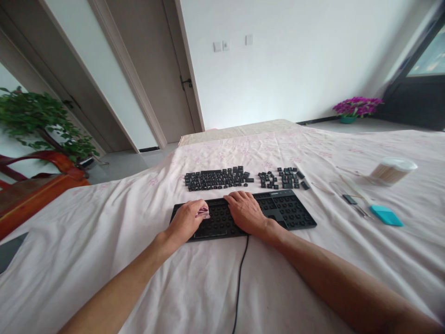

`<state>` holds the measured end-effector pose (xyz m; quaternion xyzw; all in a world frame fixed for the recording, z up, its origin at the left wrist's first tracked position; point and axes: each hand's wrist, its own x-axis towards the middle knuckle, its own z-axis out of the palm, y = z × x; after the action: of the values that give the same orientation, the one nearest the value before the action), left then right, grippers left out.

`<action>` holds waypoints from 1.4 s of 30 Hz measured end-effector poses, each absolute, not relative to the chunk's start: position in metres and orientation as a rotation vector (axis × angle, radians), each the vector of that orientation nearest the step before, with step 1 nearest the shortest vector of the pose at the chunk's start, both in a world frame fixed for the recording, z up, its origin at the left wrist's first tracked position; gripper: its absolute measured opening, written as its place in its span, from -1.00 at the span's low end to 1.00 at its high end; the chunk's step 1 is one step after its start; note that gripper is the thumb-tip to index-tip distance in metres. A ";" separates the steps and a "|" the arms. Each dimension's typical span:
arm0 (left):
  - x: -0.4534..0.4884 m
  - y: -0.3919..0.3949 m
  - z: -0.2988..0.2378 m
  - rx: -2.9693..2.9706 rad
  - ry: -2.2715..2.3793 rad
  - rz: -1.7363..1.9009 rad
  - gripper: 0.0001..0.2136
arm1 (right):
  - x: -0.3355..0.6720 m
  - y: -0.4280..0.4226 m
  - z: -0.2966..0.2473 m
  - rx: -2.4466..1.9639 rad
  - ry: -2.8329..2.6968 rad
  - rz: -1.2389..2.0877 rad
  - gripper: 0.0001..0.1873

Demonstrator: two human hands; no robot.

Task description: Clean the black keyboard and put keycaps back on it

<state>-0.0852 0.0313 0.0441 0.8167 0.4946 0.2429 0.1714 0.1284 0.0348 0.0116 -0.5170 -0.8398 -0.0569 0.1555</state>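
Observation:
A black keyboard (222,216) with its keycaps off lies on the pale cloth, and its cable (239,278) runs toward me. My left hand (189,215) is closed on a small, folded pinkish cloth (203,212) over the keyboard's left part. Across the keyboard's middle lies my right hand (245,211), palm down, its fingers stretched to the far edge and holding nothing. It covers some of the keys' places. Beyond the keyboard, loose black keycaps (217,178) are laid out in rows, with a smaller group of keycaps (287,177) to the right.
At the right are a clear tub of cotton swabs (392,170), a turquoise-handled brush (386,215), a small dark piece (349,199) and thin tools. The floral sheet (146,278) has folds. A wooden chair (38,190) and a plant (38,120) stand left.

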 end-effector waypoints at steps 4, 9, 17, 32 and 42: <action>-0.110 0.034 0.044 2.392 1.421 0.625 -0.96 | 0.128 0.035 0.012 -1.472 -2.402 -0.171 -0.69; -0.159 0.034 0.049 2.380 1.586 0.523 -0.96 | 0.128 0.035 0.012 -1.483 -2.406 -0.159 -0.67; -0.142 0.021 0.053 2.085 1.541 0.692 -0.90 | 0.128 0.034 0.012 -1.489 -2.411 -0.174 -0.65; -0.162 0.016 0.049 2.428 1.580 0.479 -0.91 | 0.128 0.034 0.011 -1.474 -2.406 -0.194 -0.65; -0.106 0.003 0.045 2.226 1.455 0.660 -0.96 | 0.127 0.034 0.012 -1.491 -2.417 -0.190 -0.64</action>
<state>-0.1061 0.0031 0.0455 0.7960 0.5203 0.2362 0.1996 0.1272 0.0335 0.0120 -0.5182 -0.8400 -0.0661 0.1469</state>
